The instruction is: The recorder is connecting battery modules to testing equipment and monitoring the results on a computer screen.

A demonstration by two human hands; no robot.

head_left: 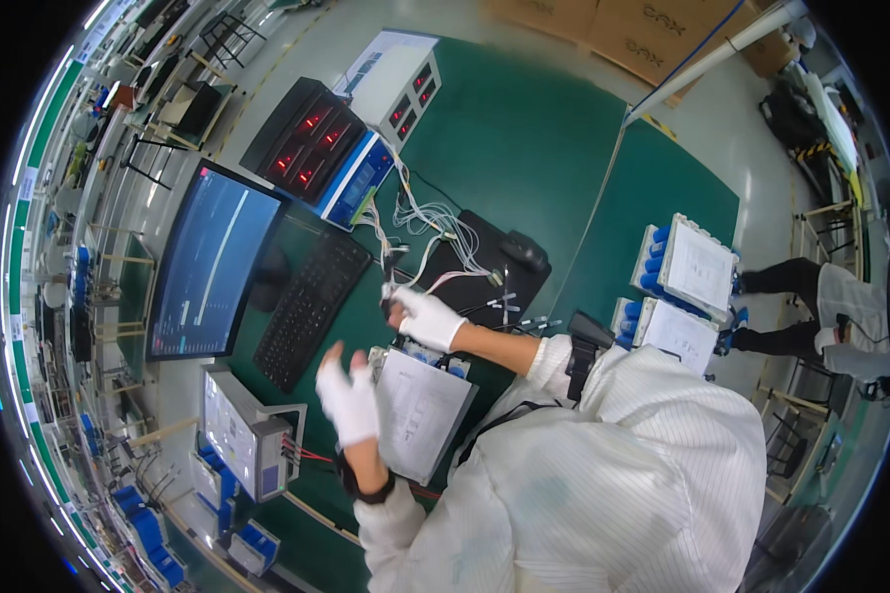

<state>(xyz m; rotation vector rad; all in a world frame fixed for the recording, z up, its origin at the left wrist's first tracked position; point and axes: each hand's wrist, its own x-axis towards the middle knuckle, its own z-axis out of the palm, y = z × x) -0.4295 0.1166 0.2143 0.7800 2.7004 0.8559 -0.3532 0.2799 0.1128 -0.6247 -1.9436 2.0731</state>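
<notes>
My right hand (427, 318), in a white fingerless glove, reaches over the near side of the bench with its fingers closed on a small dark cable connector (387, 294). White cables (427, 219) run from near that piece back to a blue-fronted box (358, 185). My left hand (347, 400), gloved the same way, is raised with its fingers apart and holds nothing. Between and below my hands lies a printed sheet (420, 410) on a pack with blue cells; part of the pack is hidden under the sheet and my right hand.
A black keyboard (313, 308) and monitor (215, 262) stand to the left. A mouse (524, 251) rests on a black mat (470, 237). Two more packs with sheets (700, 255) sit at the right. Dark boxes with red displays (307, 138) are at the back. Another person (845, 306) is at far right.
</notes>
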